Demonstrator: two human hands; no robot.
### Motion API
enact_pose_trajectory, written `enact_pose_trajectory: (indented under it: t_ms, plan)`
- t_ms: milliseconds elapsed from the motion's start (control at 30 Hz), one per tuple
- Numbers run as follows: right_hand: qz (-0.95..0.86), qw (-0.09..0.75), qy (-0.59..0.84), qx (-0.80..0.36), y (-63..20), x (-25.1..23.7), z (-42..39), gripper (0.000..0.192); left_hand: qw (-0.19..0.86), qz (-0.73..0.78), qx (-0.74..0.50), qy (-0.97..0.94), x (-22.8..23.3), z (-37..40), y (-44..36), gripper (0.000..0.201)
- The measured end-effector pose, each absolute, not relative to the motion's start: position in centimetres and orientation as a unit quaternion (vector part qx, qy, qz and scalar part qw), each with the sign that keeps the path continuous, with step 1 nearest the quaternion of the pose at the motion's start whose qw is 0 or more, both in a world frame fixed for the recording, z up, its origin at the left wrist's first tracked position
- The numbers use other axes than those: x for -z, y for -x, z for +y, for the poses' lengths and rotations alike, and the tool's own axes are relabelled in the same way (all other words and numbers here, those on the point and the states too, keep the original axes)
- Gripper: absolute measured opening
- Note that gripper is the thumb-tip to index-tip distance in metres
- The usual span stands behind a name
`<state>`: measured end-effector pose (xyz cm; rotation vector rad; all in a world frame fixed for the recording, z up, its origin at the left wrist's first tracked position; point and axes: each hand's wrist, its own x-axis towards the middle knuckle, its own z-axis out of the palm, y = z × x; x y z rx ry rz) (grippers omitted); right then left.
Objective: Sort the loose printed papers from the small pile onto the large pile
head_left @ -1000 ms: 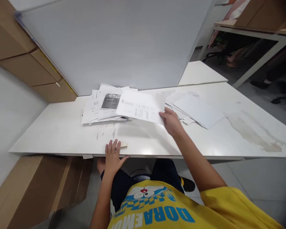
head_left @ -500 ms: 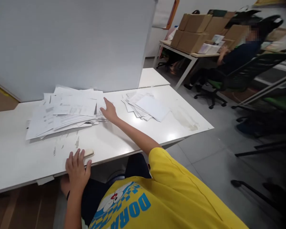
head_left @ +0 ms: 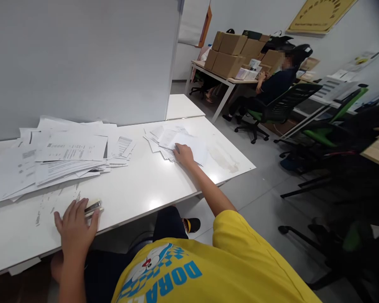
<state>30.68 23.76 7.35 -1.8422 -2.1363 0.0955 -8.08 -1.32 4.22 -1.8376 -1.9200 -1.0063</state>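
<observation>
Open white table [head_left: 151, 185] between the big paper spread [head_left: 50, 155] and the smaller stack [head_left: 177, 141]; the grey partition [head_left: 82, 59] (right behind) walls off the back.

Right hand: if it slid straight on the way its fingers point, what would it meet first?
The right hand already rests on the smaller paper pile; further on, probably more of those sheets, then the grey partition, though depth is unclear.

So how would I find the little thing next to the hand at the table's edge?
Start at the white table and follow its near edge to the left hand, lying flat. The stapler sits against its fingers. It is small, dark and shiny, alone on bare tabletop, unlike the white paper piles farther back.
</observation>
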Motion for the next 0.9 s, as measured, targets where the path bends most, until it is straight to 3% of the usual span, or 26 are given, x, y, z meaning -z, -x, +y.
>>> enact_pose_trajectory:
  t_ms: [433,567,733,900]
  plan:
    - [-0.767,0.158,0.622,0.005,-31.3,-7.1,24.5,0.04,0.189,-0.622,0.379,0.659,-2.2,-2.6,9.9,0.033]
    - [-0.77,0.153,0.619,-0.019,-31.3,-7.2,25.2,0.05,0.164,-0.634,0.378,0.654,-2.2,-2.9,9.6,0.033]
    - [-0.775,0.142,0.615,-0.033,-31.6,-7.7,25.2,0.036,0.129,-0.632,0.392,0.656,-3.6,-3.1,8.9,0.036]
    - [-0.742,0.219,0.63,-0.068,-32.2,-8.2,23.8,0.037,0.17,-0.602,0.443,0.642,-4.4,-3.5,8.6,0.033]
